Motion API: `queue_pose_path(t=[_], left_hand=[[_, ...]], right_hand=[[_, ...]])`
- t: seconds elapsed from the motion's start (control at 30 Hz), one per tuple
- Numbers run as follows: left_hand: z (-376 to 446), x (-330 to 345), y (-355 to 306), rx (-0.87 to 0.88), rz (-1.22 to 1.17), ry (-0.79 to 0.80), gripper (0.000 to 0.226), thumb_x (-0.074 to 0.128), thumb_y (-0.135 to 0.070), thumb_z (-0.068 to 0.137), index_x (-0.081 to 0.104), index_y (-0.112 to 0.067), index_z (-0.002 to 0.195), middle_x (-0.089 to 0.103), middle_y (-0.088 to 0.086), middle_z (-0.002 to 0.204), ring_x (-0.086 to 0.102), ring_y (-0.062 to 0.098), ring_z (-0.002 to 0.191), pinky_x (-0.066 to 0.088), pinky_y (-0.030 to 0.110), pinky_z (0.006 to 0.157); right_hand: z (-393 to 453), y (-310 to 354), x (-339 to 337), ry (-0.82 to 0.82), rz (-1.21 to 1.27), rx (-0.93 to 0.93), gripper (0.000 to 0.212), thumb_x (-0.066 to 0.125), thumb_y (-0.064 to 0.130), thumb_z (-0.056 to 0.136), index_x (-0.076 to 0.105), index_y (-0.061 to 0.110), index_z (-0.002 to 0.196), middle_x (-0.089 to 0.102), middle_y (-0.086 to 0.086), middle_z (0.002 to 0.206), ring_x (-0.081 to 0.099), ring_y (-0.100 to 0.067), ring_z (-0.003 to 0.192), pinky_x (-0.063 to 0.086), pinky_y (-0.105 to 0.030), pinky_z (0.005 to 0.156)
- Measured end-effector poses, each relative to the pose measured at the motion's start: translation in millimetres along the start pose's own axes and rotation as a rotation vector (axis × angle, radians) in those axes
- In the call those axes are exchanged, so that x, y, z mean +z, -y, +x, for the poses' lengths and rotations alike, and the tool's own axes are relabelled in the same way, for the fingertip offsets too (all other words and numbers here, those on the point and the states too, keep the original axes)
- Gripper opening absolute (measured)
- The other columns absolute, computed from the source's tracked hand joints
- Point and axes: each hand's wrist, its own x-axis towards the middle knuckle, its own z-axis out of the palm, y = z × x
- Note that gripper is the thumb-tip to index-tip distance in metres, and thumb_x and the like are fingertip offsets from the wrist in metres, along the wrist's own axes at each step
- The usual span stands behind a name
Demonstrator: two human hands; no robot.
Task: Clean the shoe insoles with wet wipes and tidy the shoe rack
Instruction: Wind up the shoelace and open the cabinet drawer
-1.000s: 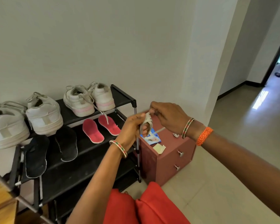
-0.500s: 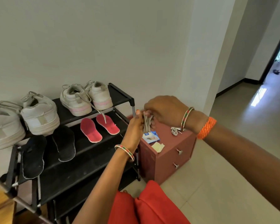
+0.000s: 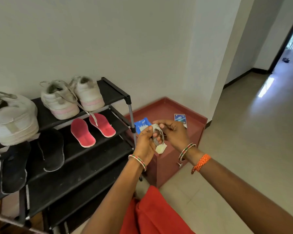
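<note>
Over the dark red cabinet [image 3: 169, 107], my left hand [image 3: 145, 141] and my right hand [image 3: 173, 132] both grip a grey-white shoelace [image 3: 156, 130] coiled into loops between them. A blue wet wipes pack [image 3: 141, 124] lies on the cabinet just behind my left hand. A pale crumpled wipe [image 3: 161, 148] lies under the hands. On the black shoe rack [image 3: 115, 92], two pink insoles [image 3: 82, 132] and two black insoles [image 3: 52, 149] lie on the second shelf. White sneakers with pink soles [image 3: 59, 100] stand on the top shelf.
Another pair of white sneakers [image 3: 12, 115] stands at the top shelf's left end. A small blue-white packet [image 3: 180, 118] lies at the cabinet's back right. The wall is right behind the rack. Tiled floor [image 3: 243, 132] runs right toward a doorway.
Both hands have dropped lower over the cabinet, and the lace is now wound into tighter loops between them. The insoles and shoes have not moved.
</note>
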Motion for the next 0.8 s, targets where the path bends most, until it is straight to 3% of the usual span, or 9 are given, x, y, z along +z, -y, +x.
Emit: queue_pose_path(t=[0.1, 0.2, 0.3, 0.43, 0.53, 0.63, 0.73, 0.8], left_hand=[[30, -10, 42, -0.122, -0.031, -0.078, 0.03, 0.026, -0.008, 0.101, 0.05, -0.006, 0.083, 0.045, -0.006, 0.047, 0.045, 0.005, 0.041, 0.041, 0.018, 0.046], [64, -19, 77, -0.235, -0.019, -0.108, 0.031, 0.026, -0.006, 0.101, 0.05, -0.006, 0.08, 0.047, -0.005, 0.047, 0.046, 0.005, 0.04, 0.042, 0.018, 0.045], [106, -37, 106, -0.366, 0.066, -0.139, 0.037, 0.025, -0.008, 0.101, 0.05, -0.003, 0.076, 0.054, -0.003, 0.048, 0.047, 0.006, 0.039, 0.042, 0.018, 0.045], [169, -69, 134, -0.483, 0.072, -0.2, 0.043, 0.022, -0.017, 0.103, 0.05, -0.002, 0.073, 0.053, -0.003, 0.045, 0.045, 0.005, 0.034, 0.04, 0.015, 0.04], [216, -88, 148, -0.488, 0.152, -0.268, 0.044, 0.025, -0.019, 0.103, 0.048, -0.005, 0.068, 0.037, -0.007, 0.036, 0.033, 0.004, 0.03, 0.03, 0.014, 0.034], [255, -103, 165, -0.481, 0.236, -0.25, 0.046, 0.026, -0.023, 0.102, 0.041, -0.01, 0.06, 0.029, -0.009, 0.034, 0.027, 0.004, 0.029, 0.022, 0.015, 0.035], [280, -107, 183, -0.514, 0.292, -0.246, 0.038, 0.027, -0.017, 0.102, 0.042, -0.01, 0.068, 0.03, -0.009, 0.032, 0.029, 0.003, 0.027, 0.023, 0.012, 0.034], [294, -108, 191, -0.533, 0.404, -0.254, 0.033, 0.03, -0.014, 0.101, 0.046, -0.008, 0.073, 0.037, -0.006, 0.033, 0.038, 0.006, 0.028, 0.034, 0.014, 0.038]], right_hand=[[14, -44, -17, 0.073, -0.072, 0.174, 0.025, 0.039, 0.011, 0.1, 0.06, 0.007, 0.112, 0.06, -0.002, 0.069, 0.055, 0.001, 0.05, 0.049, -0.015, 0.054], [34, -93, -39, -0.029, -0.142, 0.267, 0.022, 0.048, 0.0, 0.094, 0.064, -0.007, 0.108, 0.062, -0.007, 0.069, 0.053, 0.002, 0.047, 0.048, -0.015, 0.052], [61, -139, -54, -0.157, -0.265, 0.339, 0.016, 0.061, -0.002, 0.086, 0.068, -0.007, 0.1, 0.069, -0.013, 0.086, 0.054, 0.008, 0.051, 0.049, -0.015, 0.06], [107, -190, -57, -0.286, -0.326, 0.38, 0.015, 0.071, 0.004, 0.079, 0.072, -0.005, 0.091, 0.071, -0.018, 0.09, 0.061, -0.012, 0.076, 0.052, -0.025, 0.071], [140, -218, -51, -0.344, -0.218, 0.374, 0.016, 0.068, -0.001, 0.081, 0.07, -0.006, 0.096, 0.069, -0.012, 0.09, 0.059, 0.003, 0.061, 0.046, -0.007, 0.058], [167, -252, -49, -0.389, -0.16, 0.352, 0.018, 0.064, -0.002, 0.083, 0.068, -0.007, 0.1, 0.065, -0.002, 0.088, 0.055, 0.016, 0.054, 0.042, -0.003, 0.058], [183, -282, -55, -0.446, -0.233, 0.367, 0.015, 0.065, 0.002, 0.082, 0.072, -0.004, 0.095, 0.064, 0.002, 0.071, 0.054, 0.011, 0.056, 0.044, -0.011, 0.061], [189, -296, -62, -0.511, -0.25, 0.414, 0.012, 0.068, 0.004, 0.08, 0.074, 0.0, 0.09, 0.066, -0.002, 0.072, 0.058, -0.004, 0.066, 0.049, -0.025, 0.067]])
